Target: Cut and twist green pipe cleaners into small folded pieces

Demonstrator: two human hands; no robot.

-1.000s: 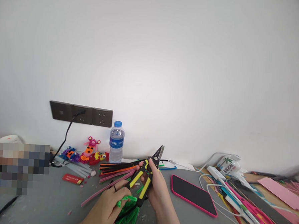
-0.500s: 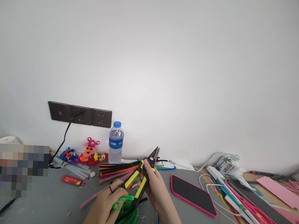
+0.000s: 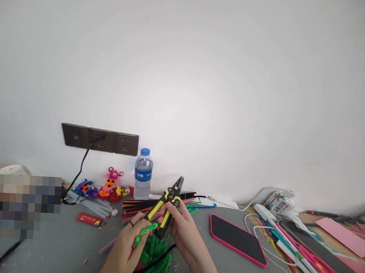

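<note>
My right hand (image 3: 182,232) grips the black-and-yellow handles of a pair of pliers (image 3: 166,203), whose jaws point up and away. My left hand (image 3: 127,247) pinches a bent green pipe cleaner (image 3: 145,233) just left of the handles. Under both hands lies a green pipe-cleaner shape (image 3: 156,257) on the grey table (image 3: 57,244). A bundle of coloured pipe cleaners (image 3: 139,206) lies just beyond.
A phone in a pink case (image 3: 236,238) lies to the right, a water bottle (image 3: 143,174) stands at the wall, small pipe-cleaner figures (image 3: 108,185) sit left of it. Cables, scissors and paper strips (image 3: 302,248) crowd the right side. A red lighter (image 3: 89,218) lies left.
The pliers have swung to the left and closer to my left hand, and both hands have come nearer together over the green shape.
</note>
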